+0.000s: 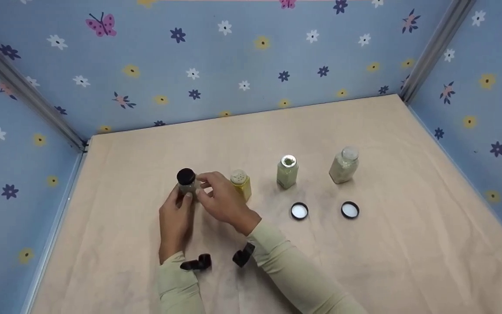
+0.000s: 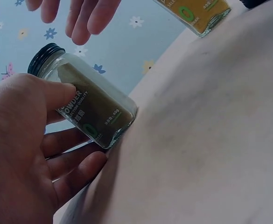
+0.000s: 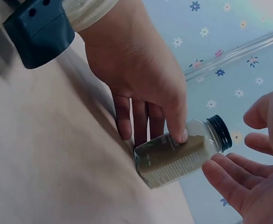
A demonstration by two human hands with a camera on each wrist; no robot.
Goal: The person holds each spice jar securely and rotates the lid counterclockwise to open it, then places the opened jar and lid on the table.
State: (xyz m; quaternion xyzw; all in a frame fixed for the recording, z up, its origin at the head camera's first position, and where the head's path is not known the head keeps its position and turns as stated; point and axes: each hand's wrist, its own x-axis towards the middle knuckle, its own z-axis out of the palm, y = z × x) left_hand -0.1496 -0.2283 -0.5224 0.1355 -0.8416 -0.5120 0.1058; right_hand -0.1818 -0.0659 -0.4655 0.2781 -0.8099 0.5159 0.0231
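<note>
My left hand (image 1: 176,222) holds a small glass spice jar (image 2: 92,100) of brownish powder, thumb on its printed label and fingers behind it. A black screw lid (image 1: 186,176) sits on this jar. In the left wrist view its base is at the cloth. Beside it is my right hand (image 1: 226,201), its fingers loosely bent and spread near the lid, with nothing between them. Right by that hand stands a jar of yellow powder (image 1: 245,190) with a perforated shaker top, partly hidden by the hand in the head view.
Farther right stand a lidless jar of green powder (image 1: 286,175) and a pale powder jar (image 1: 344,168) with a whitish top. Two black lids (image 1: 299,211) lie upturned before them. Flower-patterned panels (image 1: 251,56) wall the cloth-covered table (image 1: 390,253).
</note>
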